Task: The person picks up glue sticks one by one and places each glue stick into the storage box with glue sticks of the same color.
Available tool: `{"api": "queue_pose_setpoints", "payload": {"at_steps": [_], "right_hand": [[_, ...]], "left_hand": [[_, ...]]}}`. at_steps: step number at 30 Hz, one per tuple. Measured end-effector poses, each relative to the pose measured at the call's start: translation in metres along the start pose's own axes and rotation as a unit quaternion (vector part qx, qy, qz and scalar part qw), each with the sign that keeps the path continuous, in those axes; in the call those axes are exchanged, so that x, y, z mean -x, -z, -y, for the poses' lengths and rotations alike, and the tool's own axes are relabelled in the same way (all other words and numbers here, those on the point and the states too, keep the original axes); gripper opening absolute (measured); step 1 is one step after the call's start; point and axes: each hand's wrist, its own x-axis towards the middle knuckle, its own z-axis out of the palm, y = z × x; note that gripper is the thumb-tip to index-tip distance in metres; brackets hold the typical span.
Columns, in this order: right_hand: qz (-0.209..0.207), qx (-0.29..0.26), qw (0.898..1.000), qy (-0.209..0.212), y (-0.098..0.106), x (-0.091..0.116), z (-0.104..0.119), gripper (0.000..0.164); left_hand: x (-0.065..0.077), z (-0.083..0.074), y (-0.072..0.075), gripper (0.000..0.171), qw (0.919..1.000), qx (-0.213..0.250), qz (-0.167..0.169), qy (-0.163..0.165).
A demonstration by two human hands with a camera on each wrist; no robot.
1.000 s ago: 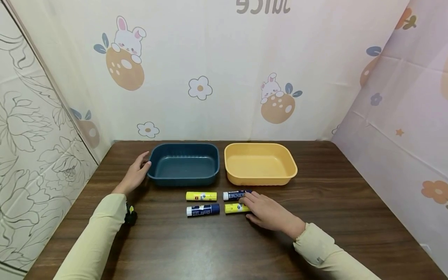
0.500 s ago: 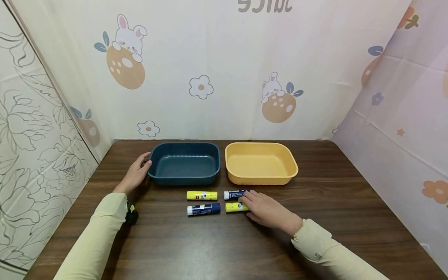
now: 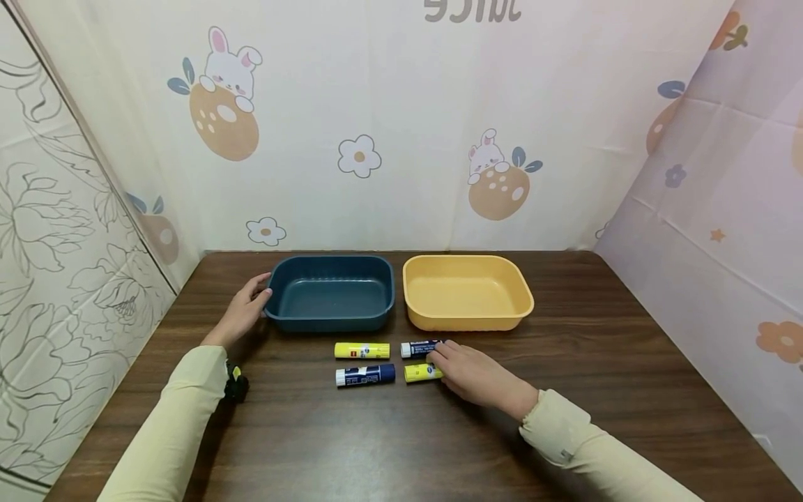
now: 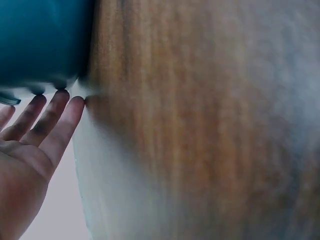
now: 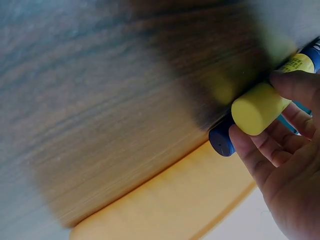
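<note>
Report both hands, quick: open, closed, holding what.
Left hand: open, touching the end of the dark blue tray.
Right hand: closed, pinching the right-hand yellow glue stick between thumb and fingers.

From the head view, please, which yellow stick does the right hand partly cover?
The right yellow stick, its right end hidden; the left yellow stick lies uncovered.

Desk (image 3: 301,446): dark brown wood grain before me.
Blue tray (image 3: 329,325): near the far edge, towards the left corner.
Yellow tray (image 3: 469,324): just beside it, towards the right corner.
Left yellow stick (image 3: 362,351), left navy stick (image 3: 366,376): lying apart, navy nearer my edge.
Right navy stick (image 3: 419,348): on the far-edge side of the right yellow stick (image 3: 422,372), which my right grip (image 3: 473,373) pinches; its contact with the desk is unclear.
</note>
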Motion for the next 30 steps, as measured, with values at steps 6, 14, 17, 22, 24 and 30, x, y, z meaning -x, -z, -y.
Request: {"api": "queue_pose_setpoints", "payload": {"at_steps": [6, 14, 17, 22, 24, 30], "right_hand": [[-0.014, 0.007, 1.0, 0.005, 0.001, 0.001, -0.001, 0.033], [-0.02, 0.015, 1.0, 0.003, 0.004, 0.003, -0.002, 0.032], [-0.026, 0.017, 1.0, 0.002, 0.007, 0.003, -0.002, 0.032], [-0.036, 0.023, 0.999, 0.0, 0.011, 0.003, -0.004, 0.032], [-0.038, 0.026, 0.999, -0.001, 0.013, 0.003, -0.004, 0.033], [-0.047, 0.025, 0.999, -0.004, 0.018, 0.003, -0.008, 0.035]], "left_hand": [[0.001, -0.002, 0.002, 0.055, 0.9997, 0.02, 0.011, -0.002], [-0.002, 0.003, 0.003, 0.054, 0.9993, 0.031, 0.019, 0.003], [-0.002, 0.003, 0.004, 0.054, 0.9989, 0.04, 0.024, 0.005], [-0.003, 0.002, 0.004, 0.053, 0.9982, 0.052, 0.029, 0.007], [-0.003, 0.001, 0.004, 0.052, 0.9979, 0.056, 0.029, 0.008], [-0.001, -0.003, 0.004, 0.053, 0.9969, 0.069, 0.031, 0.021]]}}
